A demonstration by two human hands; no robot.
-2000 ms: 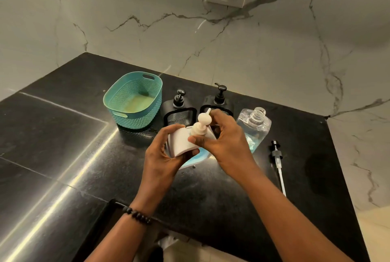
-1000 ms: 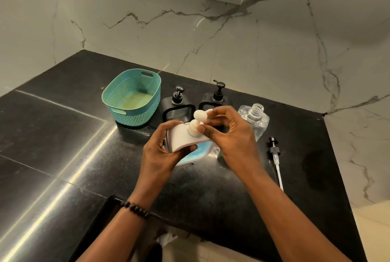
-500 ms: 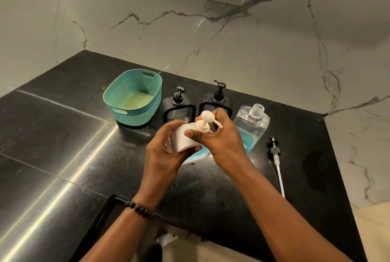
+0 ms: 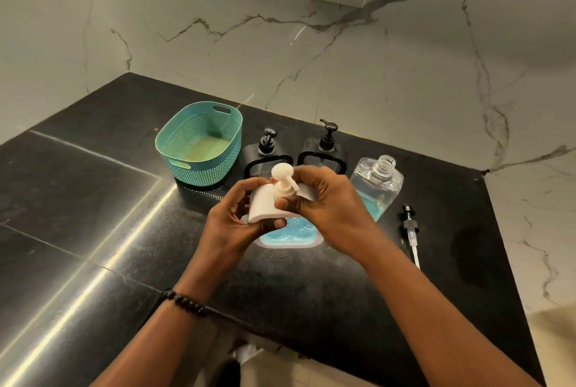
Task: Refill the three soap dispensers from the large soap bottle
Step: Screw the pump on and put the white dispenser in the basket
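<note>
Here both hands, left point(image 4: 232, 220) and right point(image 4: 328, 201), grip the unlabelled white dispenser point(image 4: 268, 204).

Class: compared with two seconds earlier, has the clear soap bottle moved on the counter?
No. The clear soap bottle still stands right of the black dispenser, left of the loose pump.

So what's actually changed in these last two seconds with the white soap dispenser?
The right hand has been turning the white pump: its spout has swung round and now points right. The left hand keeps its grip on the white dispenser. Basket, two black dispensers and clear bottle stayed put.
</note>
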